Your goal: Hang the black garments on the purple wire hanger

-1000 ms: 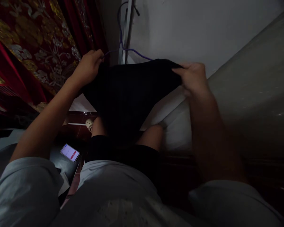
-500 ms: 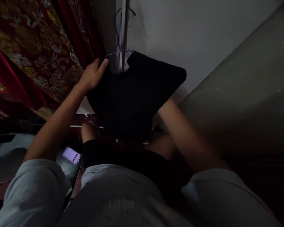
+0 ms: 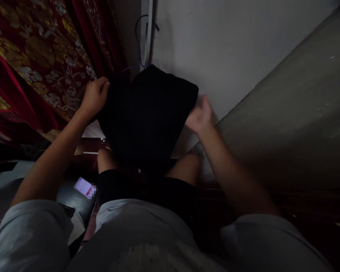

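A black shirt hangs in front of me on a purple wire hanger, mostly covered by the cloth. The hanger's curved upper part is beside a narrow upright strip. My left hand is closed on the shirt's left shoulder edge. By the right sleeve edge is my right hand, slightly blurred, with its thumb raised and its fingers apart from it. Those fingertips are close to the cloth; whether they touch it I cannot tell.
A red curtain with gold and silver patterns hangs on the left. Behind the shirt stands a pale wall, with a grey slanted surface to the right. A lit phone lies low on the left on a dark seat-like surface.
My right hand has come out from behind the shirt to its right side. The left hand has shifted left and slightly down along the shoulder, and the shirt's right side has moved left.
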A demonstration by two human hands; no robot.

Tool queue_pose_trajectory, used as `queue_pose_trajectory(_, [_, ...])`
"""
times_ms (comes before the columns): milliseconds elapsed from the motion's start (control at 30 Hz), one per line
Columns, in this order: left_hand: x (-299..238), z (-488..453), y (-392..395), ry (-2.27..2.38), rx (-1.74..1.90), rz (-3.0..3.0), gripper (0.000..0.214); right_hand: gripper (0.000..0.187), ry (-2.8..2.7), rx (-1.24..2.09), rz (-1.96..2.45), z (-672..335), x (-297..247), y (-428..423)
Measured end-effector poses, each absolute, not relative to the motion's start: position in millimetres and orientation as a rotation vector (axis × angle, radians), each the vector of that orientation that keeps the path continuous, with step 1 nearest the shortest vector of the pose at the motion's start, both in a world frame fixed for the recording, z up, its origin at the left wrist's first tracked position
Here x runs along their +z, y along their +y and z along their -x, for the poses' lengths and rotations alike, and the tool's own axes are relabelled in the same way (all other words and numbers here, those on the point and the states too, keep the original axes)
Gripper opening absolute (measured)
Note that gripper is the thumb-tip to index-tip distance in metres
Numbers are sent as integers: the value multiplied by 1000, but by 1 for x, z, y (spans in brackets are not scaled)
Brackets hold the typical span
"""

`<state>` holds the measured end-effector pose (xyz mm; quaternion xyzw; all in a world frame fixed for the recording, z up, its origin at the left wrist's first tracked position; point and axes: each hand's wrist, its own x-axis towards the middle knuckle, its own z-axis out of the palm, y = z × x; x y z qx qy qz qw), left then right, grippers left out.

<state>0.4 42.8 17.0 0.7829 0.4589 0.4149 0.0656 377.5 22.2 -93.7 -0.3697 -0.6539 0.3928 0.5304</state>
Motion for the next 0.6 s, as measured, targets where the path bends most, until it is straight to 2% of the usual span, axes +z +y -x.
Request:
queue_pose_trajectory(167, [22, -10, 40, 1353, 1309, -2302, 57, 60, -1311, 857, 939, -401, -61, 27])
queue_pose_trajectory(333, [38, -32, 40, 1342, 1372, -2240, 53, 59, -1227, 778, 848, -380, -6, 27])
queue_pose_trajectory(467, [43, -30, 49, 1399, 1266, -2167, 47, 47, -1363, 715, 808, -346, 14, -9])
queue_pose_trajectory(533, [37, -20, 54, 1392, 1245, -2079, 44, 50, -1578, 575, 840, -332, 12, -30])
queue_pose_trajectory(600, [27, -8, 56, 1364, 1240, -2011, 45, 68, -1838, 474, 900, -325, 4, -45])
